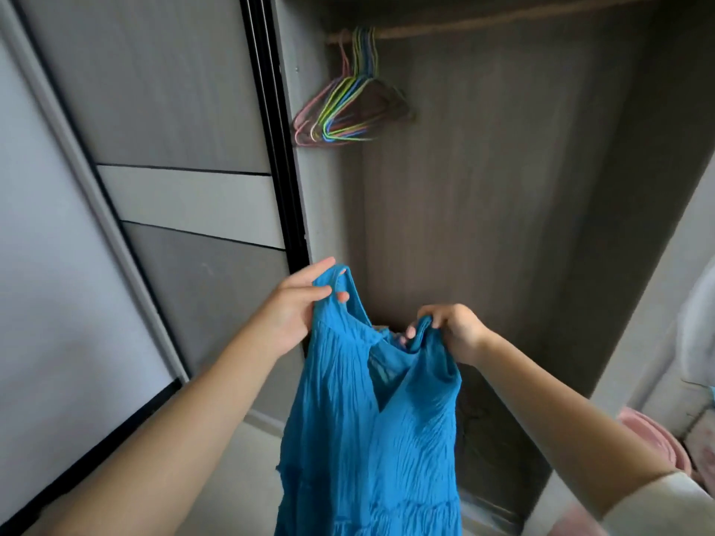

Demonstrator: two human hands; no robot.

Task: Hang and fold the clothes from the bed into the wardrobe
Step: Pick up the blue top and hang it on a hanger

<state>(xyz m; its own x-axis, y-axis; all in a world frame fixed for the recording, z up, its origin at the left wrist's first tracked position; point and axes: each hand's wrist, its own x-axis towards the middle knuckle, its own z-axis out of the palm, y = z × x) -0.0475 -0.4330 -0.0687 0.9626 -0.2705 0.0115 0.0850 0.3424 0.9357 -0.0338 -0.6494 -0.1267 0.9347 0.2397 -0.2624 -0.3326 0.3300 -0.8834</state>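
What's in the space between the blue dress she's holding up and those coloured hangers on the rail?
Nothing hangs there. In the head view, only the bare brown back wall of the wardrobe shows between the blue dress and the bunch of coloured hangers on the rail.

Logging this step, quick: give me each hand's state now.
Left hand: pinches one shoulder strap of the crinkled blue fabric dress.
Right hand: grips the other strap.
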